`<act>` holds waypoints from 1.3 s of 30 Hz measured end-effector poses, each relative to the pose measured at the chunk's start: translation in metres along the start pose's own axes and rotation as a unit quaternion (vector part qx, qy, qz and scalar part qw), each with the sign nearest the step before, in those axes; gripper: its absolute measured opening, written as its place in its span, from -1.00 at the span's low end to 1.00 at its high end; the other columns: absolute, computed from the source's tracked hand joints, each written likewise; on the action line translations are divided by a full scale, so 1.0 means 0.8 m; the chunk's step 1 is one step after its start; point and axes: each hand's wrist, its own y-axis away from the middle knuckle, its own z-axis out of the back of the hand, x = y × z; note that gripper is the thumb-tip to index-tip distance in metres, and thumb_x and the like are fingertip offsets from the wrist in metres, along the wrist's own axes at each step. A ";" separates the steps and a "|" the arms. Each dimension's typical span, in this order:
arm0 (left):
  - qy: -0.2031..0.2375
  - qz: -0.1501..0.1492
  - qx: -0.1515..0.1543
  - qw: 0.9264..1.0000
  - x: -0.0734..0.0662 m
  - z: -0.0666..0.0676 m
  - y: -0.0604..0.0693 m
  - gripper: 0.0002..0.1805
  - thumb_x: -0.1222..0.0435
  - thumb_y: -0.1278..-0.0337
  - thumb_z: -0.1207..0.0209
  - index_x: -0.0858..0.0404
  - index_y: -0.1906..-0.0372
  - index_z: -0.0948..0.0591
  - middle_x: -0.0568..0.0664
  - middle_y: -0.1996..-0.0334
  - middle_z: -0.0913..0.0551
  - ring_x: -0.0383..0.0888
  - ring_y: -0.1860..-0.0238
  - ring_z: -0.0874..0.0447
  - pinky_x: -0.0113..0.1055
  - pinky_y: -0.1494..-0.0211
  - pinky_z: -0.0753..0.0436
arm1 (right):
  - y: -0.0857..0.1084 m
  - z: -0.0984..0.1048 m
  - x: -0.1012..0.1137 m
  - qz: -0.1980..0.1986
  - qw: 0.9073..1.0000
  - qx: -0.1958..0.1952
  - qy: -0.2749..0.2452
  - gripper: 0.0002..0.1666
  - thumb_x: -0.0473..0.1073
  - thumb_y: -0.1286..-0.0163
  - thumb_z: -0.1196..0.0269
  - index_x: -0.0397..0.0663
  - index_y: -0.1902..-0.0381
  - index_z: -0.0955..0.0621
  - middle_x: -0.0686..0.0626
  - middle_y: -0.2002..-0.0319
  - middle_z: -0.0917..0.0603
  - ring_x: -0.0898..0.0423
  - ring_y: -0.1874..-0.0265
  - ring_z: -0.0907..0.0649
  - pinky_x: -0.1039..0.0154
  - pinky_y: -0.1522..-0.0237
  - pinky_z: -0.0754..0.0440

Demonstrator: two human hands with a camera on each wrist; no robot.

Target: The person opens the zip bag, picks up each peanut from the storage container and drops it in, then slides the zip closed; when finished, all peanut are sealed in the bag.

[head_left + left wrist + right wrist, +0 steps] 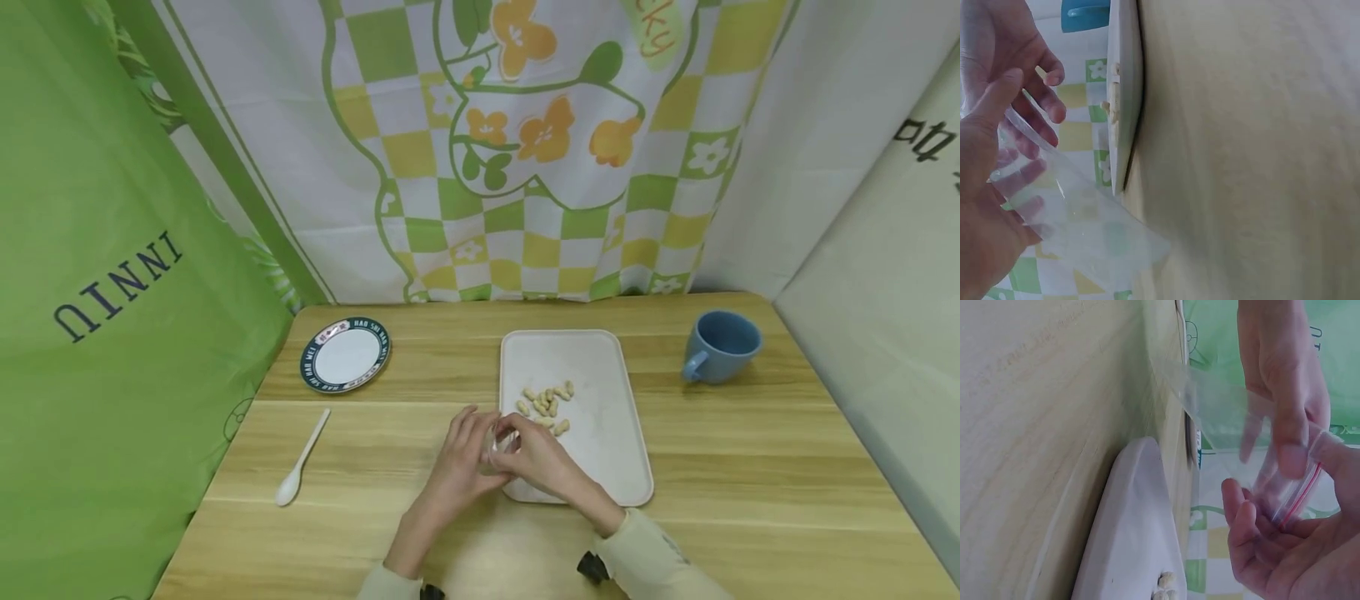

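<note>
We look down on a person's two hands working together at the left edge of a white tray point(592, 358) on a wood-grain desk point(750, 450). Between them is a clear bag point(1097, 231), raised beside the tray, its see-through body slanting down towards the desk. The left hand point(463, 460) pinches it, thumb on one side and fingers showing through the plastic on the other. The right hand point(546, 460) grips the bag by its mouth end, fingers curled beside a red seal line point(1300, 497). Both arms wear pale sleeves point(656, 554). On the tray, just beyond the hands, we find a loose cluster of peanuts point(552, 407) in their shells. Well to the left, a white spoon point(306, 452) lies at a slant, and above it sits a round plate point(346, 355) with a dark, lettered rim. A blue mug point(723, 362) stands upright right of the tray, its handle towards us. Behind the desk hangs a green, yellow and white checked curtain point(540, 250) with orange flowers.
</note>
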 end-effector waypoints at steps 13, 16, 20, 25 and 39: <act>0.084 0.062 -0.017 0.994 0.019 -0.013 -0.013 -0.17 0.25 0.31 -0.53 0.27 -0.18 -0.37 0.05 -0.01 -0.46 0.06 -0.15 -0.34 -0.06 -0.16 -0.48 | -0.012 0.071 -0.002 0.045 0.999 0.029 0.011 -0.67 -0.12 -0.51 -0.04 -0.23 0.07 -0.65 -0.20 0.20 -0.70 0.05 0.40 -0.71 0.29 0.37 -0.65; 0.128 0.081 -0.010 0.988 0.025 -0.014 -0.015 -0.15 0.25 0.28 -0.50 0.25 -0.23 -0.33 0.03 0.03 -0.44 0.00 -0.12 -0.30 -0.05 -0.14 -0.46 | -0.037 0.104 -0.023 0.017 0.996 -0.029 0.087 -0.73 -0.16 -0.47 -0.11 -0.23 0.15 -0.67 -0.13 0.33 -0.71 0.07 0.43 -0.68 0.25 0.43 -0.62; 0.158 0.097 0.010 0.983 0.030 -0.015 -0.017 -0.13 0.22 0.20 -0.46 0.18 -0.29 -0.27 0.03 0.01 -0.39 -0.03 -0.11 -0.27 -0.05 -0.14 -0.42 | -0.070 0.125 -0.062 -0.070 0.979 -0.041 0.186 -0.80 -0.22 -0.37 -0.19 -0.23 0.18 -0.68 -0.11 0.34 -0.72 0.05 0.44 -0.66 0.14 0.43 -0.59; 0.177 0.115 0.034 0.977 0.033 -0.017 -0.017 -0.05 0.13 0.18 -0.46 0.17 -0.36 -0.23 0.02 -0.01 -0.34 0.00 -0.09 -0.25 -0.05 -0.12 -0.39 | -0.087 0.122 -0.092 -0.155 0.961 0.017 0.229 -0.77 -0.13 -0.34 -0.23 -0.20 0.22 -0.67 -0.13 0.30 -0.69 0.02 0.47 -0.59 0.08 0.43 -0.53; 0.182 0.094 0.028 0.978 0.039 -0.013 -0.021 0.13 -0.32 0.30 -0.23 0.17 -0.41 -0.15 0.10 0.00 -0.34 0.17 -0.07 -0.26 -0.03 -0.11 -0.41 | -0.093 0.114 -0.114 -0.155 0.971 -0.024 0.178 -0.88 -0.28 -0.28 -0.26 -0.25 0.30 -0.68 -0.14 0.35 -0.67 0.04 0.50 -0.59 0.19 0.50 -0.53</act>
